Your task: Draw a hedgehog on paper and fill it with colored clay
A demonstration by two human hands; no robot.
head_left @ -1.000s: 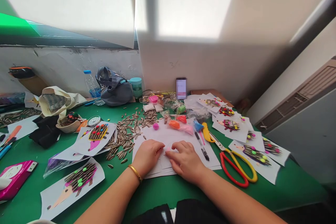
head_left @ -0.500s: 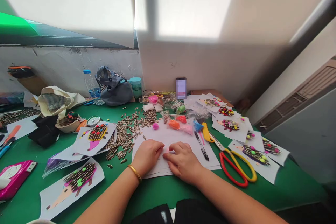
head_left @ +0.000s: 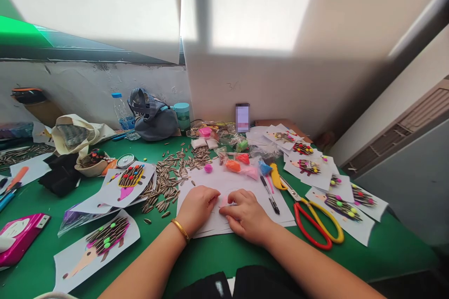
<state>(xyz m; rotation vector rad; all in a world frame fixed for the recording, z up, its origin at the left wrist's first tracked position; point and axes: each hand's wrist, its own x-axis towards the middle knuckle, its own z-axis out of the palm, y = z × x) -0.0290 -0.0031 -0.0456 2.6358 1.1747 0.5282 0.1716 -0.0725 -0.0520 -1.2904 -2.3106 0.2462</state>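
Note:
Both hands rest on a stack of white paper (head_left: 210,180) at the middle of the table. My left hand (head_left: 200,204), with a gold bracelet at the wrist, has its fingers curled together; what they hold, if anything, is hidden. Facing it, my right hand (head_left: 245,212) bends its thumb and fingers around a small piece of pale pink clay (head_left: 223,202) on the sheet, partly covered by the fingers. Faint drawn lines show just above it. A magenta clay ball (head_left: 208,168) lies on the paper farther up. Beside my right hand is a black pen (head_left: 271,198).
Sunflower seeds (head_left: 168,177) are scattered left of the paper. Bags of coloured clay (head_left: 233,165) lie behind it. Red-and-yellow scissors (head_left: 312,219) sit to the right, near several hedgehog pictures (head_left: 342,208). Another hedgehog picture (head_left: 98,247) lies front left. A phone (head_left: 242,117) stands at the wall.
My right fingers have shifted very slightly on the paper, leaving a little more of the pink clay visible. My left hand stays in place.

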